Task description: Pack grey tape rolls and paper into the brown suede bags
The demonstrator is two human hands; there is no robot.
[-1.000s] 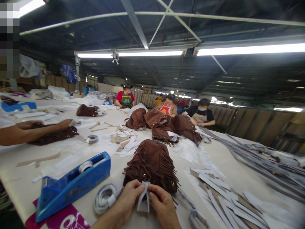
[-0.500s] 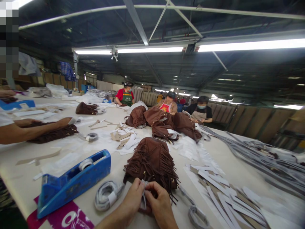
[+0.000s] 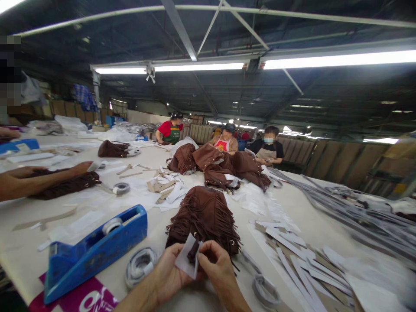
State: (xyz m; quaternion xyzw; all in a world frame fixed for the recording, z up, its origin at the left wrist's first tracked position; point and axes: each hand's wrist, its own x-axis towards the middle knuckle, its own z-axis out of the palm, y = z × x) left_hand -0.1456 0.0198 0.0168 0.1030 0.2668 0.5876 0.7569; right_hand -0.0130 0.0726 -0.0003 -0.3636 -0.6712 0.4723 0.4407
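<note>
We hold a small white sheet (image 3: 184, 261) in front of us, with a dark brown piece (image 3: 193, 252) lying on it. Our left hand (image 3: 169, 271) bears the sheet from the left, its thumb near the edge; the other fingers run beneath and are hidden, so we cannot tell how tightly they close. On our right hand (image 3: 218, 262), the thumb and forefinger are together, clamped on the sheet's right edge close to the dark brown piece.

Just beyond our hands, a brown fringed bag (image 3: 208, 208) rests on the pale surface (image 3: 156, 227), small metal rings showing along its near edge. To its left we have a blue tape dispenser (image 3: 97, 251), partly over a purple printed sheet (image 3: 86, 297), and a wrapped coil (image 3: 147, 268) near our left forearm. A grey wrapped loop (image 3: 271, 297) lies to the right of our right hand, and further right loose strips (image 3: 305, 260) of white and tan overlap.

Farther off, a heap of brown bags (image 3: 217, 164) sits before three people across from us. At the left edge, a co-worker's arms (image 3: 35, 184) reach over a dark bag (image 3: 69, 186).
</note>
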